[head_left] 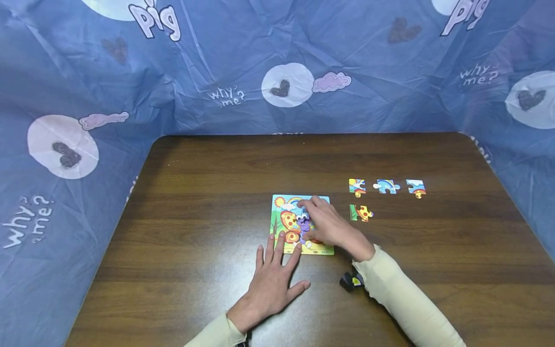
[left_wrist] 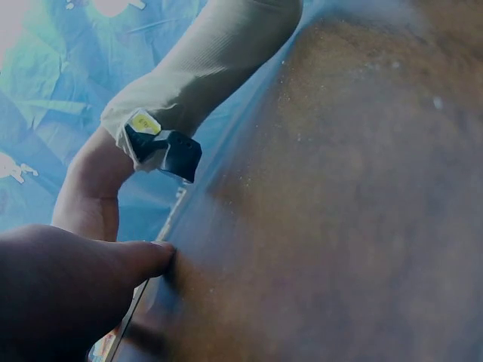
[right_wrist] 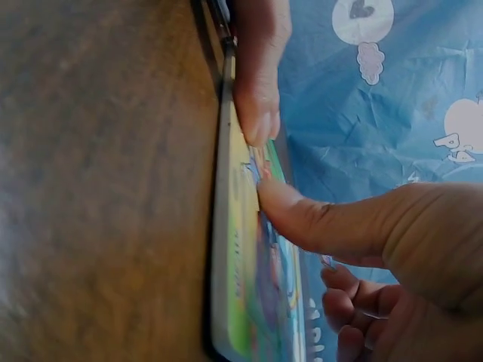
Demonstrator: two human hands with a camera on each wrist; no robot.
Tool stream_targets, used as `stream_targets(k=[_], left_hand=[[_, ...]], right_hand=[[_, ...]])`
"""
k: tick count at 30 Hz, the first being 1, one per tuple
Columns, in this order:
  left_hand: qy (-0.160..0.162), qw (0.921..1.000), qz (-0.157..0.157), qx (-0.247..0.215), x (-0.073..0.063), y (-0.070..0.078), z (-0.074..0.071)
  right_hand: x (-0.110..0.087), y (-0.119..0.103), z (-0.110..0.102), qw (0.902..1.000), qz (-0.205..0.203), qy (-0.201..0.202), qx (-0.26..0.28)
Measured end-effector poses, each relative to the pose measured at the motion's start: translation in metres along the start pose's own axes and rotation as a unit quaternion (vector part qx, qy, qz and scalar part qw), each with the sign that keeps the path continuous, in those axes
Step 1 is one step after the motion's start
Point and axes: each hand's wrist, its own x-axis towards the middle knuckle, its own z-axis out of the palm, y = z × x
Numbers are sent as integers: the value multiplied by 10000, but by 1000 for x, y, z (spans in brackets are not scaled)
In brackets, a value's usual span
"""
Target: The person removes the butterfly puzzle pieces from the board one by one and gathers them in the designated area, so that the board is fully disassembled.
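A square butterfly jigsaw board (head_left: 277,212) lies flat on the table. My left hand (head_left: 270,287) has its fingers spread, fingertips on the board's lower left edge, thumb out to the side. Over the board's right half, my right hand (head_left: 331,224) is bent, its thumb and index finger around a puzzle piece (head_left: 303,220) with the purple butterfly's face. In the right wrist view the thumb (right_wrist: 302,215) points down onto the picture, close to the left hand's fingertips (right_wrist: 260,124). The right palm hides much of the board's right side.
To the right of the board sit several loose puzzle pieces: a sun piece (head_left: 357,186), a rainbow piece (head_left: 387,186), a cloud piece (head_left: 416,187) and a spotted wing piece (head_left: 361,213). A black wrist device (head_left: 348,281) shows at the right sleeve. Blue printed cloth (head_left: 243,48) surrounds the table (head_left: 195,173).
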Motion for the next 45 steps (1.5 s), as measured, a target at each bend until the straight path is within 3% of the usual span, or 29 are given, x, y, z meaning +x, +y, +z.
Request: stream_targets(k=[11, 30, 38, 45], left_hand=[[-18, 10000, -16, -1, 0, 0, 0], [2, 10000, -2, -43, 0, 0, 1], [-10, 9999, -12, -101, 1, -1, 1], [8, 9999, -18, -124, 0, 0, 1]], right_hand=[[3, 12, -4, 9987, -485, 82, -100], [-8, 39, -24, 9978, -412, 80, 521], [-19, 59, -32, 9978, -302, 14, 581], [-29, 77, -41, 9983, -370, 214, 388]])
